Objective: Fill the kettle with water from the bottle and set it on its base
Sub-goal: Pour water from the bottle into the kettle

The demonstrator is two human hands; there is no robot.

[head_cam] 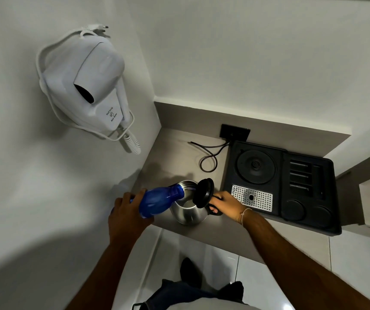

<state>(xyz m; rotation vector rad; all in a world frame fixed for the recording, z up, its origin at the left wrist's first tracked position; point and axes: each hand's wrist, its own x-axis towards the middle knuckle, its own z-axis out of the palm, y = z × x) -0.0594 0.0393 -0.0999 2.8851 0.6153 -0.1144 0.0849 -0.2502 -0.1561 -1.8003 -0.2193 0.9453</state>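
The steel kettle (188,210) stands on the surface (175,153), lid (204,195) up, left of its base (256,166). It is rigid and smooth and will likely grow heavy, so the handle is the best hold; the right hand (225,203) wraps it. The left hand (127,210) grips the tipped blue bottle (159,201), neck over the opening.
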